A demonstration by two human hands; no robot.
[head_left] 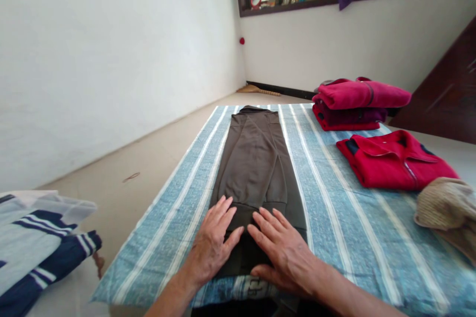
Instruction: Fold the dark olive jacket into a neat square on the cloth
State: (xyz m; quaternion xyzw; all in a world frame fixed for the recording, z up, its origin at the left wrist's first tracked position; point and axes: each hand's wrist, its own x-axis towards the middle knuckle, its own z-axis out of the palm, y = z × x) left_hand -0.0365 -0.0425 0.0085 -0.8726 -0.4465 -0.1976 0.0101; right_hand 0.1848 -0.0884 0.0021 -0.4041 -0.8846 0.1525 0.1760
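A dark brown long-sleeved jacket (250, 158) lies face down in a long narrow strip, its collar at the far end and its sleeves folded in over the back. My left hand (215, 237) rests flat on the left side of its near end, fingers stretched out. On the right side of the same end, my right hand (277, 247) presses down with its fingers spread. Neither hand grips the cloth. Under the jacket is a blue and white striped cloth (174, 198) covering the table.
Right of the jacket lie a folded red jacket (405, 158), a stack of folded garments (357, 101) and a beige knitted item (444, 203). Navy and grey clothing (40, 252) sits at the lower left. A white wall (122, 59) runs along the left; a broom (256, 89) lies behind.
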